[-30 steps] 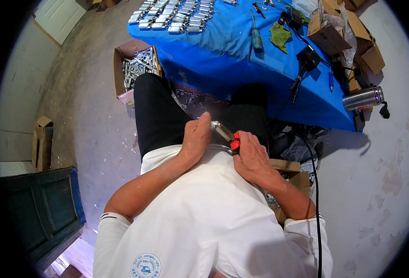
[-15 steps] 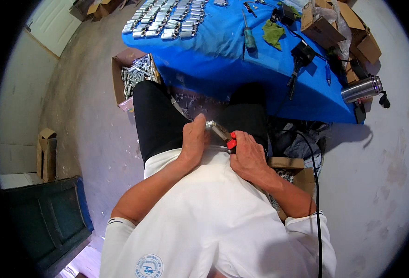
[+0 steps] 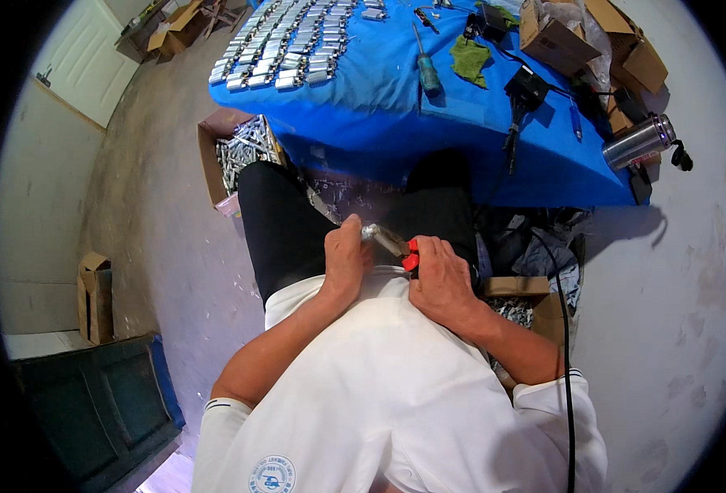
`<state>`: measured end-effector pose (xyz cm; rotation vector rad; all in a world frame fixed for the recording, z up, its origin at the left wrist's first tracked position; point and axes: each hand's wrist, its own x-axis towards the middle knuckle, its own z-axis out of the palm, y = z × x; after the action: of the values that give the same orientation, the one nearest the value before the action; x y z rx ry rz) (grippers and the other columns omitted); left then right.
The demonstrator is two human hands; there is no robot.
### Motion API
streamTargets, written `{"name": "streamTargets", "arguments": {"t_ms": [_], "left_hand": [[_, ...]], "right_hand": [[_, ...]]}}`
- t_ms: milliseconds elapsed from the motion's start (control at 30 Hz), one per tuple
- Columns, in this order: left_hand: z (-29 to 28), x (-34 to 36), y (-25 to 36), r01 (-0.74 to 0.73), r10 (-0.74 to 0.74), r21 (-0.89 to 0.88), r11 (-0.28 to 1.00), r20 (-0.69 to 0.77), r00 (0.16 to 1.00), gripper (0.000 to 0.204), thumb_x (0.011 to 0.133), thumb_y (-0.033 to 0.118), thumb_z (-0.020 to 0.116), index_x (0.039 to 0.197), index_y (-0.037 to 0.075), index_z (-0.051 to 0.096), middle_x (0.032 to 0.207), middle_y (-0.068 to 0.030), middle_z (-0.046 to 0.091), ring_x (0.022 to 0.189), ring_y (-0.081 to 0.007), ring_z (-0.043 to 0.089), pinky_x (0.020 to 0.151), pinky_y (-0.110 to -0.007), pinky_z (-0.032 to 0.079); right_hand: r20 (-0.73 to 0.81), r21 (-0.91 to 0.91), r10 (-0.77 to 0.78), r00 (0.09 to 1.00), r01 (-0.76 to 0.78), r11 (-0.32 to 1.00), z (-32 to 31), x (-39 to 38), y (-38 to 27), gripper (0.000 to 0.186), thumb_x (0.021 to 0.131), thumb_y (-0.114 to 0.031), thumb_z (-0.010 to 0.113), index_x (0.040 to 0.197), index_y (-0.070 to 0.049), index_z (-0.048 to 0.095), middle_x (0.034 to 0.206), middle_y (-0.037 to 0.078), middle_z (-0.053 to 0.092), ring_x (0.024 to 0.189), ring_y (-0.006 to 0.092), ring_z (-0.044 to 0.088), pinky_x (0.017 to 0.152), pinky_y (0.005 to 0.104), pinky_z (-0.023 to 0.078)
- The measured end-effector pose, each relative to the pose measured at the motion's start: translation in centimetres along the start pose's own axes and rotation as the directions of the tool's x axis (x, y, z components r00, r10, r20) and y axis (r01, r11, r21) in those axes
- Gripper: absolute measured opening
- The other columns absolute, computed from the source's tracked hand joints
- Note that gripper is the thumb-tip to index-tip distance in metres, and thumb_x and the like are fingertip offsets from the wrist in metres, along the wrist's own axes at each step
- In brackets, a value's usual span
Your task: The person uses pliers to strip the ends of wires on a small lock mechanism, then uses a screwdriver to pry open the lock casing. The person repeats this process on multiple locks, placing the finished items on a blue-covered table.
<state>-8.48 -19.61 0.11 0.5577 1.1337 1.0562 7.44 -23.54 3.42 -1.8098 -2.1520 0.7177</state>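
Over my lap, my left hand (image 3: 342, 259) is closed at the near end of a small silver metal piece (image 3: 370, 233). My right hand (image 3: 441, 279) grips a tool with red handles (image 3: 410, 256); its metal head angles up and left against the silver piece. My fingers hide part of both objects, and I cannot tell exactly how the head meets the piece. Both forearms rest along my white shirt, above black trousers (image 3: 276, 226). In front of my knees stands a table covered with blue cloth (image 3: 371, 115).
The table holds rows of silver parts (image 3: 281, 45), a screwdriver (image 3: 428, 74), a green rag (image 3: 470, 62), black adapters (image 3: 525, 89), cardboard boxes (image 3: 556, 37) and a steel flask (image 3: 630, 145). A box of metal pieces (image 3: 244, 148) sits left of my knees; a black cable (image 3: 564, 353) hangs at right.
My view has shifted, so the table and room appear lower in the picture. My left hand has shifted slightly with the silver piece; both hands keep their hold.
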Motion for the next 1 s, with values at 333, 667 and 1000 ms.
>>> {"name": "streamTargets", "arguments": {"t_ms": [333, 667, 1000], "left_hand": [[0.5, -0.3, 1.2, 0.245, -0.244, -0.144, 0.959, 0.023, 0.969, 0.041, 0.091, 0.041, 0.045, 0.060, 0.017, 0.033, 0.050, 0.0049, 0.025, 0.041, -0.0092, 0.021, 0.041, -0.026, 0.018], [0.0, -0.7, 1.4, 0.428, -0.360, -0.254, 0.867, 0.273, 0.892, 0.054, 0.093, 0.052, 0.046, 0.055, 0.017, 0.030, 0.048, 0.0041, 0.022, 0.041, -0.0107, 0.021, 0.042, -0.026, 0.017], [1.3, -2.0, 2.5, 0.409, -0.364, -0.187, 0.893, 0.231, 0.902, 0.051, 0.092, 0.047, 0.046, 0.055, 0.016, 0.031, 0.048, 0.0030, 0.024, 0.040, -0.0105, 0.021, 0.041, -0.026, 0.018]], "right_hand": [[-0.211, -0.177, -0.182, 0.961, 0.145, 0.973, 1.2, 0.9, 1.6, 0.053, 0.061, 0.003, 0.065, 0.111, 0.002, 0.049, 0.103, 0.017, 0.054, 0.099, 0.0339, 0.053, 0.084, 0.0413, 0.046], [-0.394, -0.418, -0.434, 0.810, 0.262, 0.869, 0.6, 1.6, 3.3, 0.043, 0.070, -0.001, 0.066, 0.111, 0.004, 0.052, 0.106, 0.018, 0.054, 0.103, 0.0331, 0.053, 0.081, 0.0388, 0.047], [-0.434, -0.420, -0.485, 0.760, 0.305, 0.855, 0.8, 1.8, 3.8, 0.047, 0.069, -0.003, 0.070, 0.111, 0.004, 0.053, 0.109, 0.019, 0.054, 0.104, 0.0344, 0.054, 0.080, 0.0402, 0.048]]}}
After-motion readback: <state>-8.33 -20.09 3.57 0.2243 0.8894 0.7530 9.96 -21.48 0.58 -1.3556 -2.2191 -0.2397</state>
